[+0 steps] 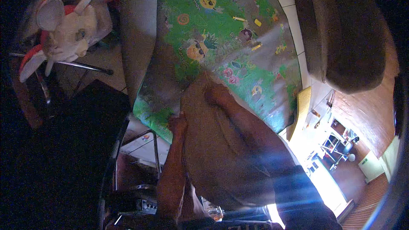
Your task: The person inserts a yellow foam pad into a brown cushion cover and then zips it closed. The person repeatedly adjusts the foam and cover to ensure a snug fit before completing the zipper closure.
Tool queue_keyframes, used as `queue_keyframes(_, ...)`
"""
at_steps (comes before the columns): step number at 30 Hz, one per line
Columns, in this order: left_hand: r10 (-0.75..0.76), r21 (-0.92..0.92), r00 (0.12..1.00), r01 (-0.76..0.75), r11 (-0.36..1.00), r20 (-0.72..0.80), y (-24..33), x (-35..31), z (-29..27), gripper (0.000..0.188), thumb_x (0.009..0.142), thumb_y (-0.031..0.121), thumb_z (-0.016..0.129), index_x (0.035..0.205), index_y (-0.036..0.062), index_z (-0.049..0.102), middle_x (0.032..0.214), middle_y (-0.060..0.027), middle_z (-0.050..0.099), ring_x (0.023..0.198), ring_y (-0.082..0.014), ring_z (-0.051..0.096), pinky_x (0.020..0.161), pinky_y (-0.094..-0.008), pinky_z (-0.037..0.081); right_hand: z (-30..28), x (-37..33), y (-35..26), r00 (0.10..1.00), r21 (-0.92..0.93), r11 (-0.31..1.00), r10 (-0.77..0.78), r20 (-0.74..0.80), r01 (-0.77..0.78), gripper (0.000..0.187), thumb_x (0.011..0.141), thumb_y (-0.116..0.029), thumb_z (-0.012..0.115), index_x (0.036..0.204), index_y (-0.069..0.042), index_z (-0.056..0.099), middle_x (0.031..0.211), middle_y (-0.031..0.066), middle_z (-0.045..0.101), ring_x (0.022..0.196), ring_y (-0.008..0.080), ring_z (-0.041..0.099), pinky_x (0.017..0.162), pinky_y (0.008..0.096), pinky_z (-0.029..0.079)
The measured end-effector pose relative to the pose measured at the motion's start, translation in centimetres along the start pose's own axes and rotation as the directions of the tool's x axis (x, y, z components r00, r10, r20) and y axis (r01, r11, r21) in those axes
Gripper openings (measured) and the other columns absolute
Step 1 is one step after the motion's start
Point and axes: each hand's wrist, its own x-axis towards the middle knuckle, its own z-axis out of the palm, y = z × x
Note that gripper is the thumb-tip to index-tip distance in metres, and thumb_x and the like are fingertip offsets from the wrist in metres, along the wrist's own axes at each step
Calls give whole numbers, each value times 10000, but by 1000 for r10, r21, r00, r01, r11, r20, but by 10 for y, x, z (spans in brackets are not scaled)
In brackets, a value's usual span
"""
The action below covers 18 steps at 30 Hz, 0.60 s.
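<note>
Left hand (178,123): grip closed on brown cloth (213,155), centre of frame
Right hand (217,94): grip closed on its upper edge
Green printed sheet (228,32): upper centre

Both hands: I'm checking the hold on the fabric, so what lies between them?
In the head view, brown cloth lies between the left hand and the right hand.

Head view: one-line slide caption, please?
Left hand and right hand on a brown cloth at the near end of a green fruit-print cover, plush toy off to the left.
</note>
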Motion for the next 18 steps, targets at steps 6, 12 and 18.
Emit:
queue_keyframes(6, -201, -200, 967, 231, 952, 158, 130, 5, -82, 919, 1007, 701, 412, 1552, -39, 388, 1574, -243, 386, 1449, -447, 352, 1191, -582, 222, -8, 42, -2, 997, -147, 987, -70, 13, 71, 318, 904, -265, 608, 1060, -35, 762, 1078, 227, 758, 986, 440, 736, 871, 556, 583)
queue_keyframes(12, -208, -369, 940, 301, 879, 271, 172, 43, -95, 857, 1023, 667, 441, 1530, -23, 400, 1495, -220, 450, 1370, -403, 424, 1124, -554, 299, -19, 105, 14, 956, -232, 972, 91, 278, -25, 328, 894, -261, 616, 1094, -42, 755, 1094, 219, 761, 1003, 424, 740, 869, 551, 584)
queue_keyframes(18, -145, -541, 964, 245, 804, 221, 205, 53, -121, 795, 1039, 632, 470, 1508, -7, 412, 1417, -198, 514, 1291, -359, 495, 1057, -526, 376, -16, 143, 32, 998, -217, 975, -33, 58, 45, 343, 867, -326, 656, 1067, -71, 770, 1049, 205, 768, 976, 401, 746, 847, 559, 581)
